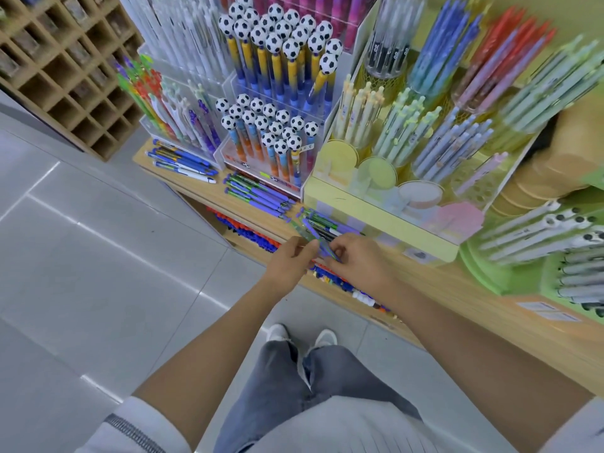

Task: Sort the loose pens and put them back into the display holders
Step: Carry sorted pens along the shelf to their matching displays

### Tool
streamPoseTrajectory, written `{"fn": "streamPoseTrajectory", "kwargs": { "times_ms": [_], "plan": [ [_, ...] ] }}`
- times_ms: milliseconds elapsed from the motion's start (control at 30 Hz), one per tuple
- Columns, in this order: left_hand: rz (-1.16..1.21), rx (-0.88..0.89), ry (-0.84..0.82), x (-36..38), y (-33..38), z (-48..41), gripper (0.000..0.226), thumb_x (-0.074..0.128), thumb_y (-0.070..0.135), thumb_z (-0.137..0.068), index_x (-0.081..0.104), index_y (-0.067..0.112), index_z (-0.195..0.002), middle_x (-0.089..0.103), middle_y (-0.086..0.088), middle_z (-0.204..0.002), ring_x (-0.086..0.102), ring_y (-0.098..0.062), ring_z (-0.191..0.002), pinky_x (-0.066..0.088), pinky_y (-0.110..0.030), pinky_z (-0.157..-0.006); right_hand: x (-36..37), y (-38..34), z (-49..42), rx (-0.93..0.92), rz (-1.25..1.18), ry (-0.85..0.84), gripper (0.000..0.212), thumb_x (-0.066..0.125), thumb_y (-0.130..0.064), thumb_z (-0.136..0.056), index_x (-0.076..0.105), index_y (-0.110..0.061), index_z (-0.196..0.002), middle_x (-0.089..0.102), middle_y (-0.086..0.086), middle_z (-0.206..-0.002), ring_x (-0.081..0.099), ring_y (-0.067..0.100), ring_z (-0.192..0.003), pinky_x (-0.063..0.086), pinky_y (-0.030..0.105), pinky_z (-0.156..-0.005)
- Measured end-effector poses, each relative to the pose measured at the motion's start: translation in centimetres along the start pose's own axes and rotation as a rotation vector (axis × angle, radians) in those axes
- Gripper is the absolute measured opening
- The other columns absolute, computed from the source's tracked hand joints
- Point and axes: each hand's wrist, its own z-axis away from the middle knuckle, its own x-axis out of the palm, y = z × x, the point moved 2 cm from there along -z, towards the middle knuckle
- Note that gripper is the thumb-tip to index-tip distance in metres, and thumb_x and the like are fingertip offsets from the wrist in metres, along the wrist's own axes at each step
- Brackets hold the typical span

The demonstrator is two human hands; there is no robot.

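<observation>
Head view: the left hand (289,260) and right hand (354,256), fingers curled, both pinch a small bunch of purple-and-green plastic pens (322,245) over the wooden shelf edge (457,289), just beside the loose pile (330,225). Align all tips one way before lifting. The matching clear acrylic holder (178,125) is probably the one well to the left.

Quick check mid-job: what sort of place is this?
Most likely a stationery shop aisle. Clear holders crammed with football pens, a yellow stand of pastel pens, and labels on the wooden shelf suggest retail display. The left hand and right hand hold loose pens.
</observation>
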Motion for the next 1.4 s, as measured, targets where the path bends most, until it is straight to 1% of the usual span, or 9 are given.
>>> {"fn": "streamPoseTrajectory", "kwargs": {
  "times_ms": [100,200,300,367,467,733,1000,1267,1400],
  "plan": [
    [0.226,-0.087,0.044,0.8,0.4,-0.5,0.033,0.054,0.032,-0.097,0.057,0.005,-0.116,0.067,-0.017,-0.111,0.068,-0.027,-0.096,0.058,-0.037,-0.081,0.4,-0.7,0.0,-0.053,-0.019,-0.053,0.024,0.072,-0.027,-0.082,0.053,-0.02,-0.07,0.049,-0.007,-0.068,0.046,0.007,-0.06,0.032,0.026,-0.055],
    [0.306,-0.137,0.133,0.6,0.1,-1.1,0.028,0.052,0.025,-0.099,0.054,-0.001,-0.109,0.063,-0.027,-0.107,0.067,-0.036,-0.09,0.059,-0.042,-0.077,0.5,-0.9,0.2,-0.041,-0.073,-0.055,0.018,0.071,-0.034,-0.084,0.065,-0.017,-0.085,0.059,-0.002,-0.078,0.051,0.009,-0.067,0.036,0.024,-0.058],
    [0.303,-0.144,0.11,-1.0,0.0,-1.6,0.021,0.048,0.023,-0.1,0.053,0.003,-0.105,0.064,-0.024,-0.097,0.066,-0.037,-0.086,0.058,-0.047,-0.08,0.1,-0.2,0.3,0.004,-0.044,0.156,0.02,0.063,-0.029,-0.091,0.066,-0.016,-0.106,0.063,-0.002,-0.092,0.054,0.008,-0.074,0.039,0.018,-0.065],
    [0.222,-0.132,0.067,-2.1,-0.2,-2.2,0.019,0.048,0.022,-0.1,0.053,0.005,-0.105,0.065,-0.021,-0.094,0.065,-0.039,-0.09,0.056,-0.051,-0.084,0.0,0.4,0.0,0.028,0.119,0.274,0.025,0.062,-0.02,-0.091,0.063,-0.014,-0.114,0.062,0.004,-0.106,0.058,0.021,-0.09,0.044,0.03,-0.074],
    [0.121,-0.115,-0.062,-3.7,-0.1,-2.7,0.012,0.047,0.022,-0.1,0.052,0.011,-0.099,0.065,-0.026,-0.1,0.064,-0.041,-0.095,0.055,-0.054,-0.085,1.1,0.6,-0.4,0.115,0.305,0.229,0.035,0.065,-0.012,-0.085,0.06,-0.012,-0.119,0.057,0.008,-0.116,0.057,0.032,-0.098,0.046,0.04,-0.079],
    [0.048,-0.082,-0.325,-5.7,0.6,-3.7,0.008,0.042,0.013,-0.102,0.048,0.008,-0.101,0.065,-0.007,-0.075,0.063,-0.021,-0.067,0.055,-0.044,-0.078,2.7,-1.2,-0.5,0.275,0.279,0.371,0.032,0.071,0.004,-0.068,0.062,-0.006,-0.097,0.056,0.015,-0.1,0.06,0.037,-0.079,0.045,0.037,-0.059],
    [0.014,-0.096,-0.402,-6.1,0.6,-4.3,0.007,0.041,0.013,-0.102,0.046,0.008,-0.102,0.065,-0.008,-0.082,0.062,-0.023,-0.072,0.054,-0.044,-0.081,3.2,-1.4,-0.4,0.339,0.237,0.343,0.038,0.073,-0.004,-0.074,0.063,-0.007,-0.111,0.059,0.014,-0.104,0.06,0.037,-0.093,0.051,0.042,-0.072],
    [0.058,-0.094,-0.386,-5.1,0.9,-4.1,0.007,0.043,0.011,-0.101,0.047,0.005,-0.1,0.065,-0.008,-0.083,0.062,-0.02,-0.068,0.057,-0.032,-0.065,3.0,-1.6,-0.7,0.316,0.188,0.254,0.036,0.072,-0.009,-0.081,0.058,-0.005,-0.114,0.054,0.012,-0.112,0.059,0.034,-0.095,0.045,0.038,-0.074],
    [0.06,-0.072,-0.334,-4.4,1.0,-4.0,0.016,0.044,0.01,-0.101,0.052,0.014,-0.087,0.064,-0.004,-0.081,0.061,-0.023,-0.074,0.055,-0.047,-0.083,2.0,-1.6,-0.5,0.278,0.171,0.254,0.031,0.063,-0.017,-0.09,0.059,-0.007,-0.119,0.054,0.011,-0.115,0.06,0.03,-0.088,0.044,0.036,-0.074]
  ]
}}
